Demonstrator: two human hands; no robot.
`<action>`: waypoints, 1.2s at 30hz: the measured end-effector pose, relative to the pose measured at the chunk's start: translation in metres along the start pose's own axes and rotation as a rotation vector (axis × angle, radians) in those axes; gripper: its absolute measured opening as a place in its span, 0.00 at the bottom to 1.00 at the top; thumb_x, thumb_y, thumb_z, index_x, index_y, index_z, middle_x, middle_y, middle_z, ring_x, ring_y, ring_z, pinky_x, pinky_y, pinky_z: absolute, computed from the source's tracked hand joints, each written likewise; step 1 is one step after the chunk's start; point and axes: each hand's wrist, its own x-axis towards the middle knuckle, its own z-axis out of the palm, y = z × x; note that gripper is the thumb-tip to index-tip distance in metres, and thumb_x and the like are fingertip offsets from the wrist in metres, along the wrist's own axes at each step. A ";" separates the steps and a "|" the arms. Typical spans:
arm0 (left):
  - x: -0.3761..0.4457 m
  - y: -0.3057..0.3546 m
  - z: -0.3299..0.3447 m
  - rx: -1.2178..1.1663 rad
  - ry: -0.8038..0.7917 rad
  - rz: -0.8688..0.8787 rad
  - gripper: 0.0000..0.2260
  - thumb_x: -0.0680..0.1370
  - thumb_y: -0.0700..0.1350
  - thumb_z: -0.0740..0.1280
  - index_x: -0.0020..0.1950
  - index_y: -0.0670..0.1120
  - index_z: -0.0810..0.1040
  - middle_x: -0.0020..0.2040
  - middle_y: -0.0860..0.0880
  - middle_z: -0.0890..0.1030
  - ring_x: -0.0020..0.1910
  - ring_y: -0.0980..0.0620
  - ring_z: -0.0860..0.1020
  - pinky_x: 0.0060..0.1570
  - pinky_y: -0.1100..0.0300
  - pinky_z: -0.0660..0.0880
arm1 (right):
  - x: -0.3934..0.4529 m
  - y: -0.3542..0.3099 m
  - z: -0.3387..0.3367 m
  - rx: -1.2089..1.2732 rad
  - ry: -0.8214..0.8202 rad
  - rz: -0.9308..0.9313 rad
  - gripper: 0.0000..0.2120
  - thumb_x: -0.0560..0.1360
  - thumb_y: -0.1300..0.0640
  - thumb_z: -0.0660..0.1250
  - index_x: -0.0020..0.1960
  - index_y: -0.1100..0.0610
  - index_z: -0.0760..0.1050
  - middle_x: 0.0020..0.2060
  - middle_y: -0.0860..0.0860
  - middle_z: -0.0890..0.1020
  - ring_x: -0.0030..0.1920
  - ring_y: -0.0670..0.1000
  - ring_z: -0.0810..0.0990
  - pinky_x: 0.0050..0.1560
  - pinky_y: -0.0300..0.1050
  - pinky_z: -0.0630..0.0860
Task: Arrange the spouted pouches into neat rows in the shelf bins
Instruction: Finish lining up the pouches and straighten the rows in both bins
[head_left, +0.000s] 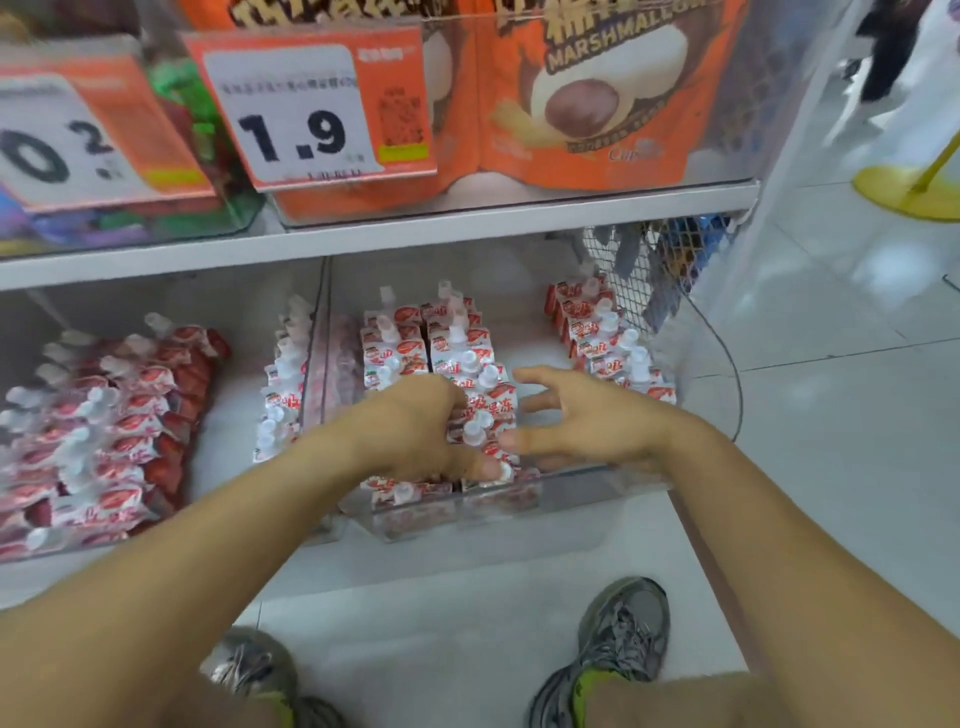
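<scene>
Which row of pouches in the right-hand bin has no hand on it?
The short row along the bin's far right wall, beside the wire mesh. Both hands work the middle rows.

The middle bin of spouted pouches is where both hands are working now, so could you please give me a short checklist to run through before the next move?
1. Left hand is on the pouches: ok, it rests on the middle rows, though whether it grips one cannot be told.
2. Right hand is free: ok, fingers spread, holding nothing.
3. Middle rows stand upright, spouts up: ok at the back; the front under the hands cannot be told.
4. Gap between the middle rows and the right-hand row is filled: not ok, bare bin floor shows.
5. Pouches in the left bin are neat: not ok, they lean and overlap.
6. Clear front wall of the bin is unobstructed: ok.
</scene>
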 end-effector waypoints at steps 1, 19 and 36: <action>0.002 0.002 0.000 -0.018 -0.003 -0.008 0.36 0.58 0.72 0.71 0.53 0.45 0.79 0.49 0.47 0.83 0.47 0.48 0.81 0.51 0.48 0.79 | 0.004 0.001 -0.003 0.102 -0.058 0.023 0.29 0.73 0.59 0.74 0.69 0.46 0.67 0.52 0.41 0.79 0.49 0.40 0.82 0.50 0.38 0.81; 0.004 0.011 0.044 -0.714 0.090 -0.020 0.37 0.64 0.49 0.81 0.70 0.54 0.68 0.58 0.61 0.81 0.57 0.62 0.79 0.60 0.56 0.76 | 0.016 0.027 -0.030 0.215 -0.300 0.011 0.44 0.66 0.69 0.78 0.73 0.42 0.62 0.57 0.39 0.83 0.57 0.44 0.83 0.51 0.38 0.80; 0.007 0.013 0.046 -1.010 -0.058 -0.002 0.43 0.67 0.47 0.79 0.75 0.58 0.59 0.64 0.58 0.78 0.64 0.57 0.76 0.65 0.51 0.73 | 0.020 0.030 -0.035 0.192 -0.326 0.106 0.31 0.74 0.48 0.71 0.71 0.31 0.60 0.58 0.33 0.80 0.60 0.37 0.79 0.56 0.44 0.80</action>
